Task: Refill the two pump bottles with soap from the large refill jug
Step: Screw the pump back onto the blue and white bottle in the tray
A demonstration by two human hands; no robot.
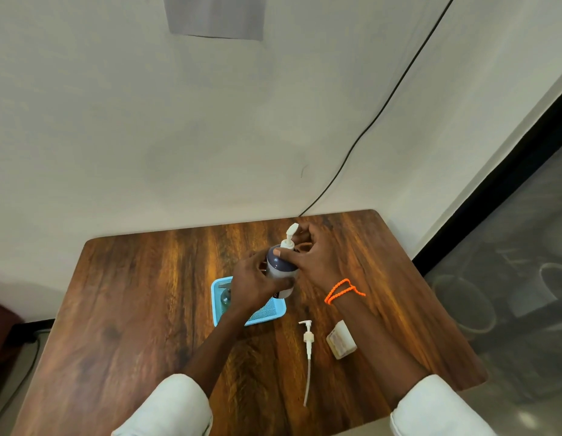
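Note:
A pump bottle (281, 272) with a dark blue shoulder, a white body and a white pump head (290, 236) stands at the right edge of the blue tray (267, 311). My left hand (256, 283) grips the bottle's body from the left. My right hand (308, 258) rests on its shoulder and neck, thumb on the dark part. A second, clear pump bottle (225, 296) lies in the tray, mostly hidden behind my left arm. A loose white pump with its long dip tube (308, 350) lies on the table in front of the tray. The refill jug is out of view.
The wooden table (132, 309) stands against a white wall. A small cream and white box (341, 339) lies right of the loose pump. A black cable (383, 105) runs down the wall to the table's back edge. A dark-framed glass panel (509, 262) is at the right.

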